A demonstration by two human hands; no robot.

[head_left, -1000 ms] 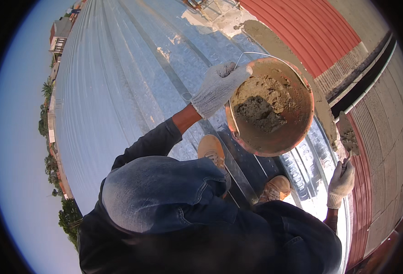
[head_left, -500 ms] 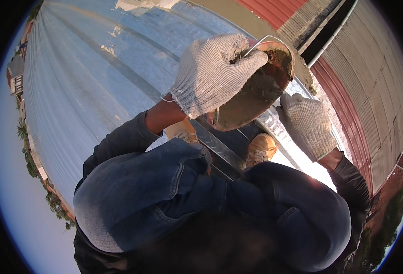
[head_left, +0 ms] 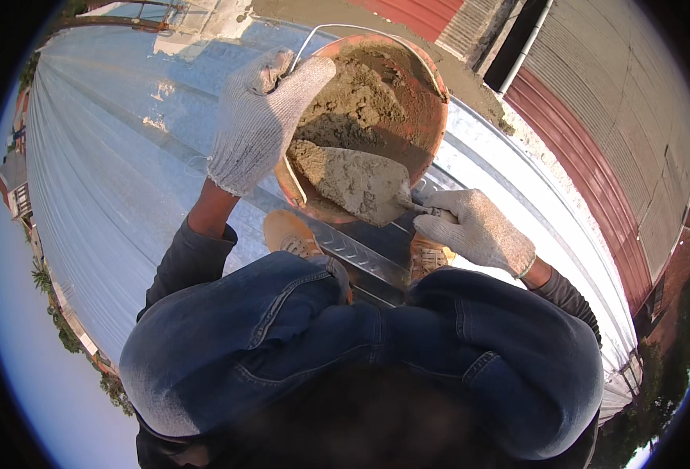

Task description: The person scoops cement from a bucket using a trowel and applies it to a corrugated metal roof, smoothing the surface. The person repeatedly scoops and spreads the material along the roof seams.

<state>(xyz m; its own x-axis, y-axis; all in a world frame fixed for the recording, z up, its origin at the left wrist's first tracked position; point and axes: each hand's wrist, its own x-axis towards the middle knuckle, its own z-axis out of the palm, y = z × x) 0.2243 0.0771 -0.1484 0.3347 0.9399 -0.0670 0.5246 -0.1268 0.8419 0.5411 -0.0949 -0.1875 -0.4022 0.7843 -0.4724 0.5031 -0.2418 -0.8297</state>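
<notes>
An orange bucket [head_left: 429, 129] is tipped toward me, with wet grey-brown mortar [head_left: 359, 98] inside. My left hand [head_left: 263, 117], in a white knitted glove, is closed on its wire handle at the left rim. In a matching glove, my right hand [head_left: 482, 230] wraps round the handle of a trowel [head_left: 364, 184]. The trowel's broad blade lies across the bucket's near side, its face coated with mortar and a thicker lump toward the left end. Part of the bucket's left side is hidden behind my left glove.
I squat on a ribbed metal roof [head_left: 126, 148], my tan shoes [head_left: 288, 233] beneath the bucket. Mortar covers a strip [head_left: 470, 90] along the roof's far edge. Beyond it are red roofing sheets [head_left: 579, 148] and a pale pipe [head_left: 528, 47].
The bucket has moved up and left with my left hand, its mouth now turned more toward me. My right hand has shifted left and down, and the mortar-covered trowel blade now shows plainly.
</notes>
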